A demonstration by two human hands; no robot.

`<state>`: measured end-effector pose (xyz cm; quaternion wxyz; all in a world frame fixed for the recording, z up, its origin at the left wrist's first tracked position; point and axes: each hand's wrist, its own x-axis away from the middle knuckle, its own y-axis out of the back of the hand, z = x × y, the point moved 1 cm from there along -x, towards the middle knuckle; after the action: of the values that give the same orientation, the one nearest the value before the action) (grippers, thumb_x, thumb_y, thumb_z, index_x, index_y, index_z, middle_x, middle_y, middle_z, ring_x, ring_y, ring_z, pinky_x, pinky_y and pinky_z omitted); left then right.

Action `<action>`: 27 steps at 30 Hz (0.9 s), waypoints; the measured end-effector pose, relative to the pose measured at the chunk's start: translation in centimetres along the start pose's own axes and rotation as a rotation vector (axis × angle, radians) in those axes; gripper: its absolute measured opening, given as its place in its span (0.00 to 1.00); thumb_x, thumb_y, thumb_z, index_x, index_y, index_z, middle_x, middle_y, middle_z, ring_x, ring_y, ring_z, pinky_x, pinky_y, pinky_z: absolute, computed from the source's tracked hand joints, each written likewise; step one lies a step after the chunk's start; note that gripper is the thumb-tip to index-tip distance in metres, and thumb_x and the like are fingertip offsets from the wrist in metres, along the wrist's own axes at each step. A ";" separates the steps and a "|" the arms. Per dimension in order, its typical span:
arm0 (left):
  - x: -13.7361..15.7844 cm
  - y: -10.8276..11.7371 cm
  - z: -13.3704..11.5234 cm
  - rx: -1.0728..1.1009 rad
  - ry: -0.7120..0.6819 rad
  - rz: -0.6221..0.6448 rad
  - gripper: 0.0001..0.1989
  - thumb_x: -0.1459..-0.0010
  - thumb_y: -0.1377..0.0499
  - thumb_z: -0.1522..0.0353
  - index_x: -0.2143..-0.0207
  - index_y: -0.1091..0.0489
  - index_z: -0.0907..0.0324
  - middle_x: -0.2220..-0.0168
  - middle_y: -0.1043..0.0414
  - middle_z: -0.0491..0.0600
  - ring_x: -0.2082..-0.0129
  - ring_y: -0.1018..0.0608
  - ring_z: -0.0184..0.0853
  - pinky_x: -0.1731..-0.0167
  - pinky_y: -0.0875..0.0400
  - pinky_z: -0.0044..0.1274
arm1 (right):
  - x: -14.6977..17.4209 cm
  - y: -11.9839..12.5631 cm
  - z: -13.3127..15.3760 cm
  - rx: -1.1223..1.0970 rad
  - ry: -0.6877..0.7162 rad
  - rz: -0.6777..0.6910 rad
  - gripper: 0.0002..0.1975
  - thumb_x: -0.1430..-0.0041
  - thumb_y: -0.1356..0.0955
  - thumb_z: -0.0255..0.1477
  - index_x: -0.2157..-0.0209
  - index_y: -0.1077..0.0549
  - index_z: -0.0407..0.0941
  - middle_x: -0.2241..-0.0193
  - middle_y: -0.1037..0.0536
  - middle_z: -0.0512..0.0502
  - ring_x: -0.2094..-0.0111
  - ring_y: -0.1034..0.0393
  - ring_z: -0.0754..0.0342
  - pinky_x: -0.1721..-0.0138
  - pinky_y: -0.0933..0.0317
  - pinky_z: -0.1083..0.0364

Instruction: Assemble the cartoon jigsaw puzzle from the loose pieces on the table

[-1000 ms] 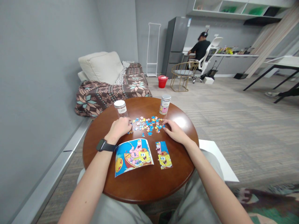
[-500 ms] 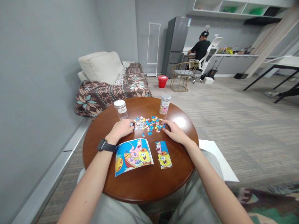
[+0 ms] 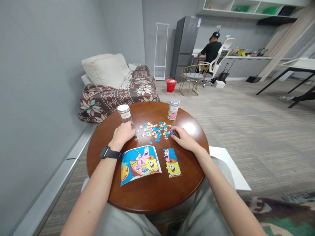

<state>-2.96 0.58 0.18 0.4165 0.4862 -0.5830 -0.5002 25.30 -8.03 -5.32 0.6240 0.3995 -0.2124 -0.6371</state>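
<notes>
My left hand point(image 3: 123, 133), a dark watch on its wrist, rests at the left of the puzzle pieces point(image 3: 155, 131). Its partly bent fingers meet the lower part of a clear jar with a pale lid point(image 3: 125, 115); I see nothing held in them. My right hand point(image 3: 182, 138) lies at the right edge of the loose pieces, fingers spread and touching a few. Below the pieces, a curled cartoon picture sheet point(image 3: 140, 164) lies on the left. Beside it on the right is a narrow assembled puzzle strip point(image 3: 173, 163).
A second jar with a metal lid point(image 3: 173, 110) stands behind the pieces on the round brown table point(image 3: 147, 198). Beyond the table are a covered sofa point(image 3: 118, 98), a red bin point(image 3: 171, 85) and a gold-framed chair point(image 3: 193, 77). A person point(image 3: 212, 50) sits farther back.
My left hand has moved left, away from the pieces, and the left jar has shifted slightly left with it. Some pieces it covered now show. My right hand stays in place.
</notes>
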 end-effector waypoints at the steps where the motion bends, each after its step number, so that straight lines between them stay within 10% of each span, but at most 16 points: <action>1: 0.0 0.0 0.0 0.012 -0.009 0.002 0.18 0.44 0.49 0.67 0.53 0.27 0.56 0.52 0.23 0.56 0.52 0.22 0.49 0.57 0.27 0.34 | 0.0 0.0 0.0 -0.001 0.001 0.001 0.13 0.39 0.38 0.31 0.52 0.32 0.49 0.45 0.27 0.42 0.41 0.35 0.42 0.37 0.58 0.28; 17: -2.0 -0.6 3.9 0.252 -0.351 0.137 0.18 0.59 0.31 0.57 0.68 0.24 0.59 0.72 0.25 0.46 0.70 0.24 0.36 0.71 0.34 0.23 | 0.0 0.0 0.0 -0.001 0.016 0.007 0.11 0.39 0.38 0.30 0.54 0.33 0.49 0.45 0.28 0.42 0.41 0.36 0.43 0.38 0.57 0.28; 27: -1.6 -1.1 2.7 0.121 -0.356 0.084 0.17 0.45 0.41 0.54 0.61 0.26 0.57 0.63 0.22 0.51 0.63 0.22 0.40 0.66 0.33 0.25 | 0.0 -0.1 -0.3 -0.003 0.025 -0.003 0.12 0.39 0.37 0.30 0.53 0.32 0.49 0.45 0.27 0.43 0.41 0.36 0.43 0.38 0.57 0.27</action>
<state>-5.15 2.64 -1.31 0.2974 0.3896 -0.6961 -0.5246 25.44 -7.95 -5.61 0.6264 0.4065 -0.2031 -0.6334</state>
